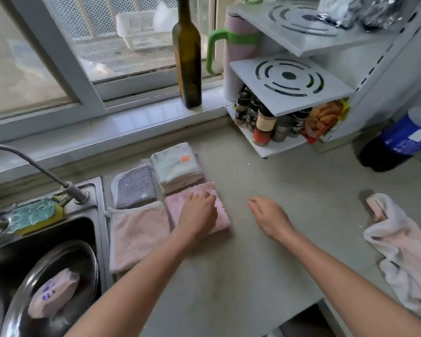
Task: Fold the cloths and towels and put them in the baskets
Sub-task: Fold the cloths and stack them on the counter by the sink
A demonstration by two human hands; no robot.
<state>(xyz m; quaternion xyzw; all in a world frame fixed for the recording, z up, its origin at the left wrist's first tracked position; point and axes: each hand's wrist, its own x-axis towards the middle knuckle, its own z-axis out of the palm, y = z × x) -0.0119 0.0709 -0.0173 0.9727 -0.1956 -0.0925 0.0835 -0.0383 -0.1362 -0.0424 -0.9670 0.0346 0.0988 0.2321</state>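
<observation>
Sink point(100, 239): at your near left, a metal bowl point(58, 288) sits in it with a pink sponge-like block point(54, 295) inside.
Unfolded towel point(404, 246): lies crumpled at your near right on the counter point(265, 263), white and pale pink, well apart from both hands.
Peach cloth point(136, 237): folded flat just beside the sink's right rim, nearest you of the four folded pieces.
Left hand point(198, 215): your palm lies down on the pink cloth point(219, 207), fingers relaxed and spread over its top; it grasps nothing.
Right hand point(270, 217): hovers or rests on the bare counter just right of the pink cloth, fingers loosely bent, holding nothing; contact with the counter cannot be told.
Grey cloth point(135, 187): folded, just beyond the peach cloth.
Folded stack point(178, 167): pale green and white cloths piled just beyond the pink cloth, right of the grey one.
Scrub sponge point(32, 214): teal and yellow, on the sink's far rim beside the tap point(34, 166).
Spice rack point(289, 98): far right, jars on its lowest shelf.
Dark bottle point(187, 59): upright on the far windowsill.
</observation>
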